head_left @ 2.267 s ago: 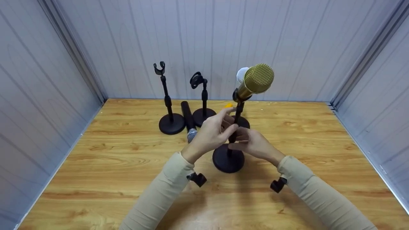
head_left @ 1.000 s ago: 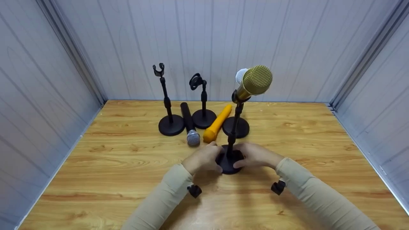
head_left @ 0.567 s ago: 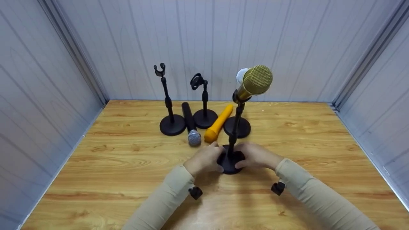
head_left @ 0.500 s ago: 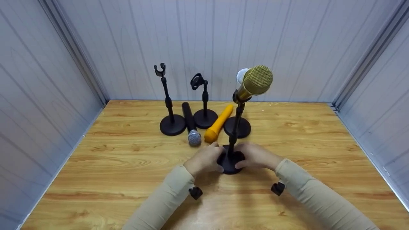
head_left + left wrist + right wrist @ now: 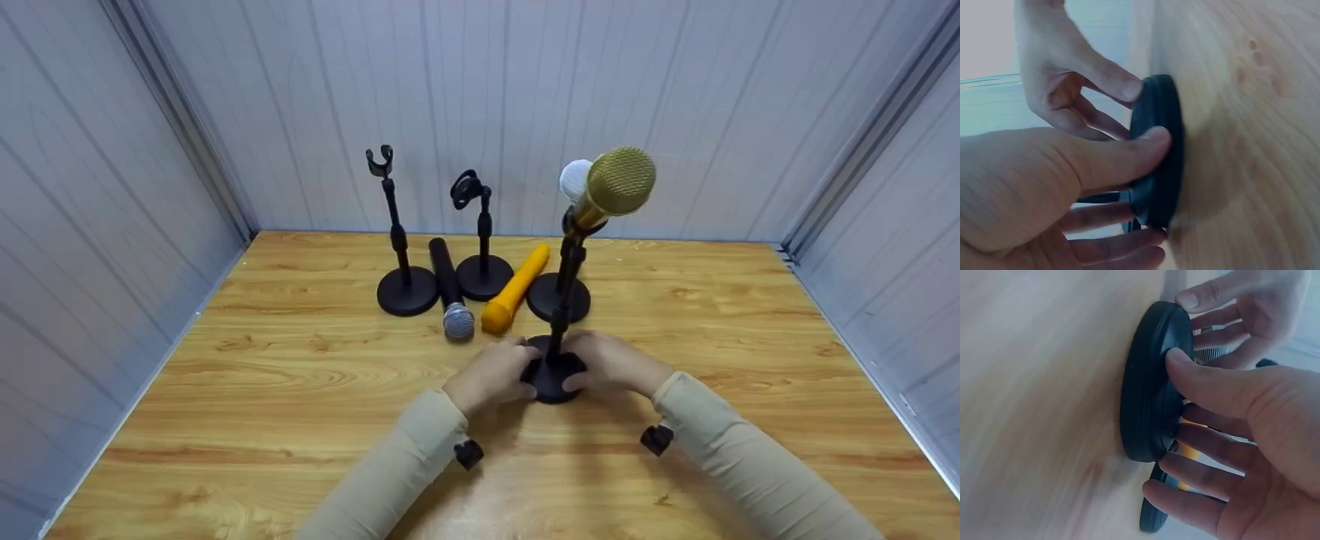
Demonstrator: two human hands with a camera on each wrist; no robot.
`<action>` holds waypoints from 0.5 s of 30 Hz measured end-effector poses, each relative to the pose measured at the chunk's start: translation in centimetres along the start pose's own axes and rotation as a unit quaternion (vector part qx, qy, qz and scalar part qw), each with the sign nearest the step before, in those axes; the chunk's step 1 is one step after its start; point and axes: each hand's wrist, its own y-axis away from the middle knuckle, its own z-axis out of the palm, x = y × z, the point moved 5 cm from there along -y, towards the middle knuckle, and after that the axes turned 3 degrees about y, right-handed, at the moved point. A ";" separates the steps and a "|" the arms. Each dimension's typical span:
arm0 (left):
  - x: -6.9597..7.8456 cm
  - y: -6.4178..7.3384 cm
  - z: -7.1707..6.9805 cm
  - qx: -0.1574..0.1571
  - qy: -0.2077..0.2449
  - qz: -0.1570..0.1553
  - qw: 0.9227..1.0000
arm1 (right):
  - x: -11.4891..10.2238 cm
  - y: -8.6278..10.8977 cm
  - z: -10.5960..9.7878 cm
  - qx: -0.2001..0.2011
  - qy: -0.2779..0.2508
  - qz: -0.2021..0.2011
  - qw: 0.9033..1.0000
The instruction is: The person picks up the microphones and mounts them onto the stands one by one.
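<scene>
A gold microphone (image 5: 619, 182) sits tilted in the clip of the nearest black microphone stand (image 5: 559, 319). My left hand (image 5: 495, 373) grips the left side of that stand's round base (image 5: 553, 381), with the thumb on its near edge. On the opposite side my right hand (image 5: 613, 363) holds the same base between thumb and fingers. In the left wrist view the left thumb presses on the base (image 5: 1157, 163), low over the wood. From the right wrist, the right thumb lies on top of the base (image 5: 1154, 388) and the fingers curve along its far side.
Behind stands another stand (image 5: 544, 300) bearing a white-headed microphone (image 5: 575, 180). An orange microphone (image 5: 517, 289) and a black one with a silver head (image 5: 451, 289) lie on the wooden table (image 5: 300, 420). Two stands (image 5: 406, 291) (image 5: 484, 277) have vacant clips. Pale walls enclose the back and sides.
Both hands have gone from the stand's pole down to its round base. Over the last half second the stand with the gold microphone has shifted slightly right.
</scene>
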 end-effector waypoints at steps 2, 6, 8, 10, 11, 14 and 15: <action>0.4 -0.6 0.3 0.001 -0.011 0.003 1.000 | 0.6 0.2 -0.1 -0.005 0.008 0.014 1.000; 1.1 -2.0 0.9 -0.007 -0.043 -0.003 0.999 | 2.0 0.5 -0.3 -0.015 0.007 0.037 0.999; 1.5 -2.9 1.1 -0.013 -0.050 -0.008 0.999 | 2.9 0.7 -0.5 -0.016 0.004 0.049 0.999; 1.8 -4.0 1.4 -0.012 -0.048 -0.011 0.999 | 3.8 0.9 -0.8 -0.013 0.002 0.058 0.998; 2.0 -4.5 1.5 -0.010 -0.045 -0.010 0.999 | 4.3 1.1 -1.0 -0.012 0.003 0.061 0.998; 2.6 -6.0 1.8 0.004 -0.026 -0.003 1.000 | 5.8 1.7 -1.6 -0.008 0.000 0.065 0.998; 2.7 -6.5 1.9 0.009 -0.021 -0.001 1.000 | 6.2 1.9 -1.8 -0.007 -0.001 0.063 0.998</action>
